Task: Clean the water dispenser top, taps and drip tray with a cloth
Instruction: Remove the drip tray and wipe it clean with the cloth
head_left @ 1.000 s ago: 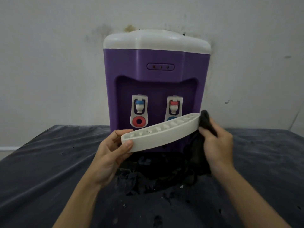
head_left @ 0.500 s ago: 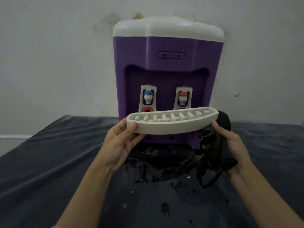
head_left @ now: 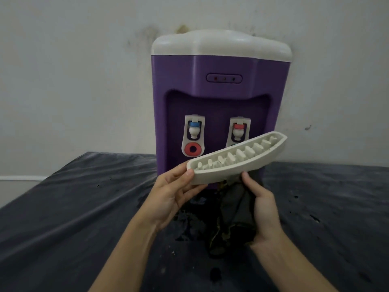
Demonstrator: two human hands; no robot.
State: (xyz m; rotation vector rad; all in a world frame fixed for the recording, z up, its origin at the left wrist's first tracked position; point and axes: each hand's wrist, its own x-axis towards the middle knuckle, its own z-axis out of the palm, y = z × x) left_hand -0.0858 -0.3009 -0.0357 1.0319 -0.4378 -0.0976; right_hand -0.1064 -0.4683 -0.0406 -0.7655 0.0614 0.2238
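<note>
Tray [head_left: 235, 160] work looks underway: it is off the dispenser [head_left: 219, 98], held tilted in front of the taps [head_left: 216, 133]. The left hand [head_left: 170, 199] pinches its lower end; the right hand [head_left: 263, 209] grips a dark, limp cloth [head_left: 233, 213] bunched just under it. Whether top and taps are already wiped cannot be told. The tray is off-white hard plastic, long, curved, with a ribbed grille.

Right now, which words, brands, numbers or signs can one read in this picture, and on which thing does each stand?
None can be read.
Purple water dispenser: no brand or word shows.
Its small oval panel: only indicator dots, no text.
White slotted drip tray: no marking shows.
</note>
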